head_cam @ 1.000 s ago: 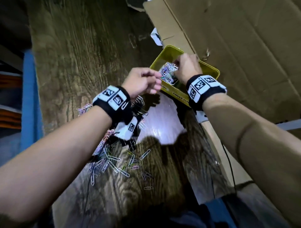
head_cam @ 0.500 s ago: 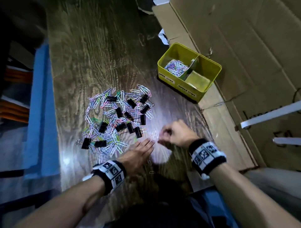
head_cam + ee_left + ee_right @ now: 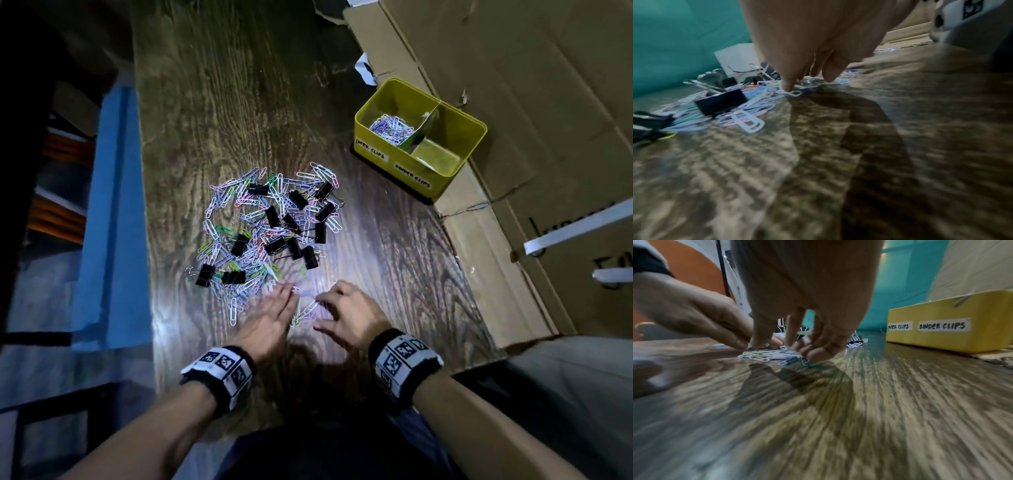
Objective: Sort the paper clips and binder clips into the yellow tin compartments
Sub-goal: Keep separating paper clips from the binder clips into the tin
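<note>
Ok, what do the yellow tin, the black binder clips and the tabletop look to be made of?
Yellow tin: seemingly thin painted metal, glossy; its inner walls mirror the clips inside.
Black binder clips: probably black-coated sheet metal bodies with bare silvery wire handles, which show in the right wrist view.
Tabletop: printed or real wood grain under a smooth, shiny finish; the light glares off it. Solid wood or laminate, I cannot tell.

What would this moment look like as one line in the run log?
phase: gathering | left hand: flat by paper clips | right hand: fingers curled over them | yellow tin: only paper clips inside | binder clips: on table
</note>
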